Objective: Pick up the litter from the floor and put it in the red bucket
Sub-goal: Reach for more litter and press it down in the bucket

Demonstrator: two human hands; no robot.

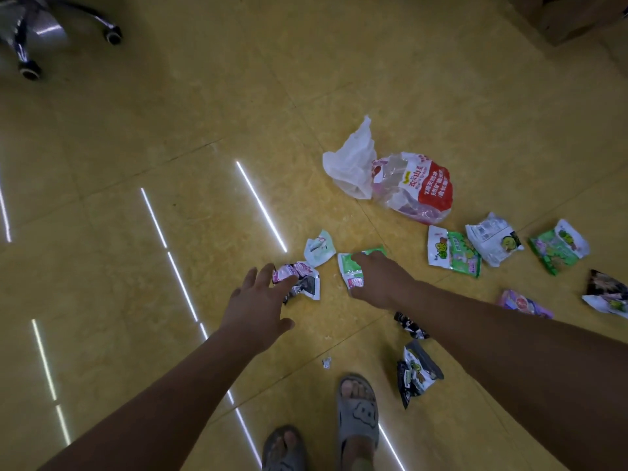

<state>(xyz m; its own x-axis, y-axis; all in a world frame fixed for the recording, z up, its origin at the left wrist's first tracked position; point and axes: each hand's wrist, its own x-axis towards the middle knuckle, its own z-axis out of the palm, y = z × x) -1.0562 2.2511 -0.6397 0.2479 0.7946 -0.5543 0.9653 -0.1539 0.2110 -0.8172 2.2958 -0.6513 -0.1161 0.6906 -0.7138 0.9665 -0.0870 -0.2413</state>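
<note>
The right hand closes its fingers on a crumpled green plastic wrapper; the left hand, fingers spread, touches a pink-black wrapper. Other wrappers lie around on the glossy yellow tiled floor.

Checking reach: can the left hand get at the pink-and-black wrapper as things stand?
Probably yes. The left hand is open, fingertips already at the pink-and-black wrapper, with nothing between them; the right hand is busy on the green wrapper.

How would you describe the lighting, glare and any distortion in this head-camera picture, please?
Head view: dim, yellowish light; bright streaks of ceiling-light glare on the glossy floor; wide-angle bending stretches both forearms; soft blur on the left hand and right hand; wrapper print mostly unreadable.
</note>
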